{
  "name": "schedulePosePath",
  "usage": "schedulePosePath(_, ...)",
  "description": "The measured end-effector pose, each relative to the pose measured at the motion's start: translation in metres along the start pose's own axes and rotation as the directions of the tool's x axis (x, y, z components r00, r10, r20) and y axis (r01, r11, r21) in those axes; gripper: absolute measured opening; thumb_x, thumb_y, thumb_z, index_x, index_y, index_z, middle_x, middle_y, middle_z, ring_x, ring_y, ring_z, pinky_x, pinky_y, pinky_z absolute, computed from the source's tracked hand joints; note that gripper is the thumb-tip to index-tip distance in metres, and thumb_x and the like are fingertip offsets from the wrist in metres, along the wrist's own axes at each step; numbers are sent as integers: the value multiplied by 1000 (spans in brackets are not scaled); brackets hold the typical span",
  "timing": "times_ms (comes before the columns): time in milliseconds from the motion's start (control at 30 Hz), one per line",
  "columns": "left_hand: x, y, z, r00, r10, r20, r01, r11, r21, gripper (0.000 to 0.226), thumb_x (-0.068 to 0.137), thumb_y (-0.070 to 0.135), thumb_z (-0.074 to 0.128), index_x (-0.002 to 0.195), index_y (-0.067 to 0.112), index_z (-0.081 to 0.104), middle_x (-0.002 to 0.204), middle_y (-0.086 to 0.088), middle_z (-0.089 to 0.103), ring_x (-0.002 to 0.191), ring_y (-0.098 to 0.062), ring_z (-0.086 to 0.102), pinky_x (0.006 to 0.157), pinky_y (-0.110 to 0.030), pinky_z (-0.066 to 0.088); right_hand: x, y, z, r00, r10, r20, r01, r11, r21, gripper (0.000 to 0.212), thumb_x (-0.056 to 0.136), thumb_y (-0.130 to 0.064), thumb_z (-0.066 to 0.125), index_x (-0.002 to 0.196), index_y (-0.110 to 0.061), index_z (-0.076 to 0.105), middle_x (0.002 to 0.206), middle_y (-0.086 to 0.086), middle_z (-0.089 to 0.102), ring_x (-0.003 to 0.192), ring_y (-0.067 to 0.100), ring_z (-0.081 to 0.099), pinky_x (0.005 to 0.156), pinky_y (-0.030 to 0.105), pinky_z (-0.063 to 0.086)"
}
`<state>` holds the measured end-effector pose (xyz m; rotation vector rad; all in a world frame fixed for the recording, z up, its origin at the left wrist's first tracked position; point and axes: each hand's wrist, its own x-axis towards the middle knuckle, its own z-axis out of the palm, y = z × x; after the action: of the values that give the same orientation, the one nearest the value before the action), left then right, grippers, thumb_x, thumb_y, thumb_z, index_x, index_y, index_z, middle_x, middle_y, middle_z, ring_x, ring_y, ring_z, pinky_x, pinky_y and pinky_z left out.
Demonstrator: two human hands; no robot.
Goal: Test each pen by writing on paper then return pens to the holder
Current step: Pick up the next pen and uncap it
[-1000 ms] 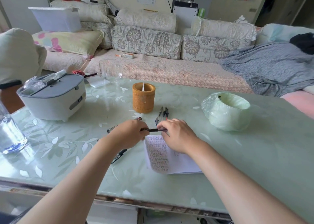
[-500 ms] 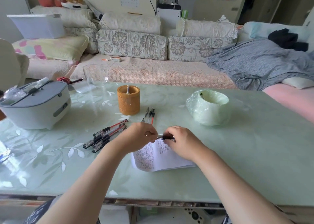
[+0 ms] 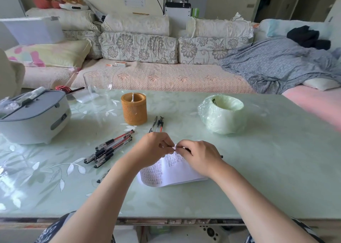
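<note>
Presently, left hand (image 3: 155,148) and right hand (image 3: 199,156) both pinch one pen (image 3: 186,149), fingertips meeting just above the paper (image 3: 177,174). Judged light, stiff and slick-barrelled; best held at the grip sleeve. The holder (image 3: 134,109) stands beyond the fingers.

The green bench (image 3: 258,178) carries a brown holder (image 3: 134,109), loose pens (image 3: 110,149) and paper (image 3: 171,172); a grey appliance (image 3: 35,117) stands at left. A plastic roll (image 3: 222,113) sits right.

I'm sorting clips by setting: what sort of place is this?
Most likely a home living room: a floral-cushioned sofa behind the table, with a rumpled blanket lying on it.
</note>
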<state>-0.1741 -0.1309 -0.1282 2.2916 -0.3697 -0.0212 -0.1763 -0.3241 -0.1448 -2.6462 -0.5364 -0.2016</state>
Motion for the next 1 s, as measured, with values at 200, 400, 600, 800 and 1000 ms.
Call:
schedulePosePath(200,7,-9,5,999,3,34,-10,975,223,8,84,24,72,89,27,66,77,18,64,68,4,56,62,-15,43,3,15,11,986,52,158,-71,991,115,29,97,-44,49,119,-31,62,101,-5,68,96,17,60,80,32,47)
schedulePosePath(400,16,-20,6,996,-87,11,76,920,384,9,83,19,63,91,22,64,90,9,65,83,-12,61,71,-26,52,14,24,15,987,94,128,-133,929,344,27,91,-8,48,99,-34,52,75,-8,56,62,6,51,61,22,44)
schedulePosePath(600,27,-29,13,985,-155,74,101,870,483,13,77,18,59,88,25,58,91,7,63,86,-16,59,76,-33,54,20,21,16,952,158,263,-304,606,735,44,92,11,38,96,-18,71,86,5,67,67,21,65,64,27,55)
schedulePosePath(800,33,-37,18,981,-160,110,87,867,491,19,78,29,59,96,28,58,91,10,63,85,-14,58,75,-31,53,20,24,21,966,62,250,-247,499,831,24,92,5,60,109,-11,62,85,2,61,69,14,61,67,25,51)
schedulePosePath(1000,36,-42,22,991,-125,57,86,891,446,37,75,52,72,96,23,63,90,5,62,84,-14,58,75,-32,51,22,21,32,948,141,285,-315,545,777,13,95,-3,47,93,-11,58,69,12,64,53,27,63,42,26,35)
